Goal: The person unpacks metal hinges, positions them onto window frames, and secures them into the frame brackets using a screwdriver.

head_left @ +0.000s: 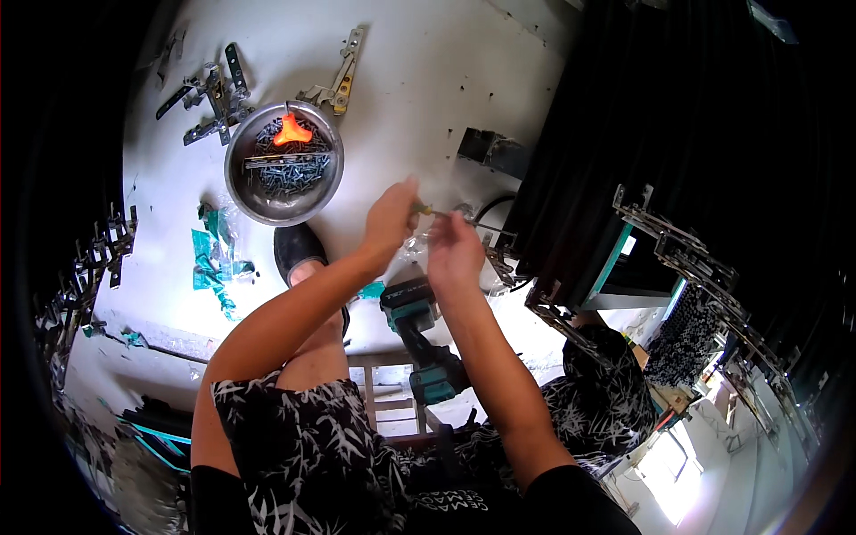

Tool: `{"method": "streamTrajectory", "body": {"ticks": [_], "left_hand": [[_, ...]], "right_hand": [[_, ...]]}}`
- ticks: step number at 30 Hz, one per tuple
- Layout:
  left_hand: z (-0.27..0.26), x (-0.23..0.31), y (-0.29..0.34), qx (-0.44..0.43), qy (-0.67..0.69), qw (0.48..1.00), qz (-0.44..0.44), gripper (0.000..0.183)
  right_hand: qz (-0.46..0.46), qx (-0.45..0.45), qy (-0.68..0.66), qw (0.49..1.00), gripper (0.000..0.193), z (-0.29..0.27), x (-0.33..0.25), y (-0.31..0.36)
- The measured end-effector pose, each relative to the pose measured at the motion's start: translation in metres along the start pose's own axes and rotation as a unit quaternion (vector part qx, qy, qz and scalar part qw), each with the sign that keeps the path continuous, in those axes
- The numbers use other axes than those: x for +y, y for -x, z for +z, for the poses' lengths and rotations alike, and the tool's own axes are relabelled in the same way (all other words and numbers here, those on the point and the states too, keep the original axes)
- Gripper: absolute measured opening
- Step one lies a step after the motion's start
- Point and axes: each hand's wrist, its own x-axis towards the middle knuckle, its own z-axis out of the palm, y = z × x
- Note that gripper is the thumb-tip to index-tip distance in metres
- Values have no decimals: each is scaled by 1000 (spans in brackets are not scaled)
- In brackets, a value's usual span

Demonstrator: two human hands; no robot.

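Over a pale floor (410,107), your left hand (390,218) curls its fingers around a small, blurred yellow-green piece (422,208) between your hands; whether your right hand's (456,252) fingers pinch anything, you cannot tell. Open floor lies ahead, bounded by a steel bowl (239,178) of screws at left and a dark ridged stack (651,116) at right. A cordless drill (421,343) crowds your right forearm; bright light (673,473) fills the room's lower right.

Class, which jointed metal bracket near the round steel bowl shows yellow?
The long silver metal bracket up and right of the bowl: part is yellow; the brackets at upper left look dark and silver.
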Motion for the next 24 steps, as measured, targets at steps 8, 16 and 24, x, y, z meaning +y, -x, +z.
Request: {"method": "streamTrajectory", "body": {"ticks": [8,16,24], "left_hand": [[11,-1,-14,157,-277,918,238,46],[9,-6,-31,201,-382,841,327,38],[3,5,-50,129,-308,805,490,20]], "right_hand": [[48,13,-14,999,15,5,-4,-9],[48,-1,-15,999,14,4,-7,-12],[50,-24,-27,998,16,7,-10,-13]]}}
